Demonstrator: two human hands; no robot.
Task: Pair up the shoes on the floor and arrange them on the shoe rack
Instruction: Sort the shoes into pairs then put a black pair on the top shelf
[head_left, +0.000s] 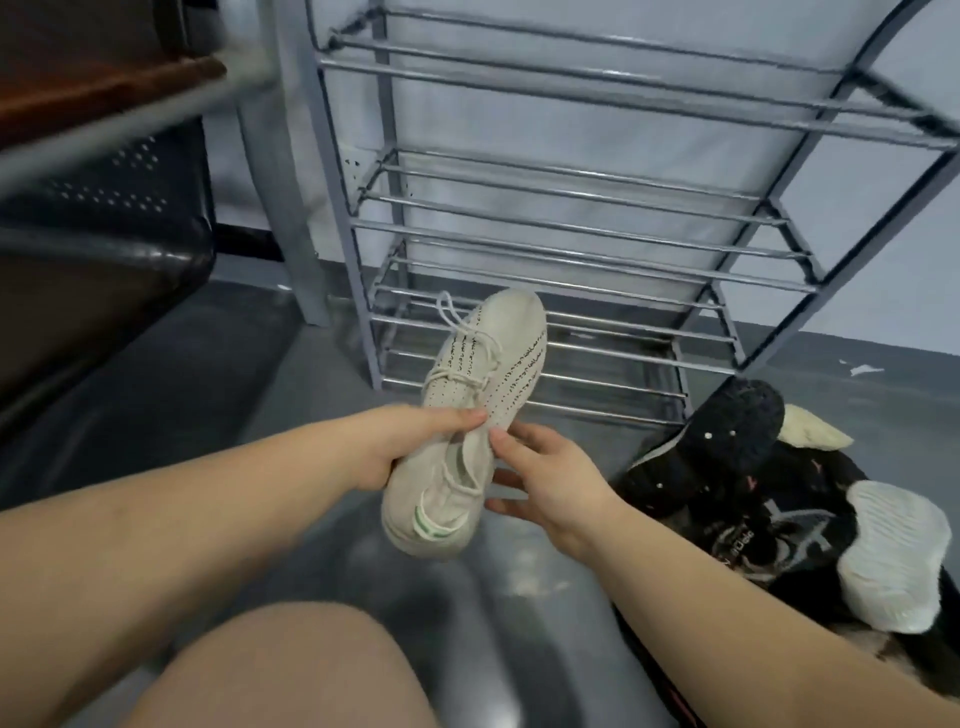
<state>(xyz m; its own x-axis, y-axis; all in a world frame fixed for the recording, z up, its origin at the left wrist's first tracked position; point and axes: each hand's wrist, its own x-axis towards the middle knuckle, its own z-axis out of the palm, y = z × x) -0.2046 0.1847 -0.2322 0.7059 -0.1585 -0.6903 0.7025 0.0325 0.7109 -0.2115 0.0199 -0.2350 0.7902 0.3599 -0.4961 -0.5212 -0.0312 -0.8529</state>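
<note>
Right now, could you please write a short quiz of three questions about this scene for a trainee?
1. True or false: shoes already sit on the shoe rack.
2. Which hand grips the cream sneaker: the left hand or the right hand?
3. Where does the pile of shoes lie?
A) on the person's left
B) on the person's right
C) on the rack

Key: 1 false; 2 left, the right only touches it; 3 B.
</note>
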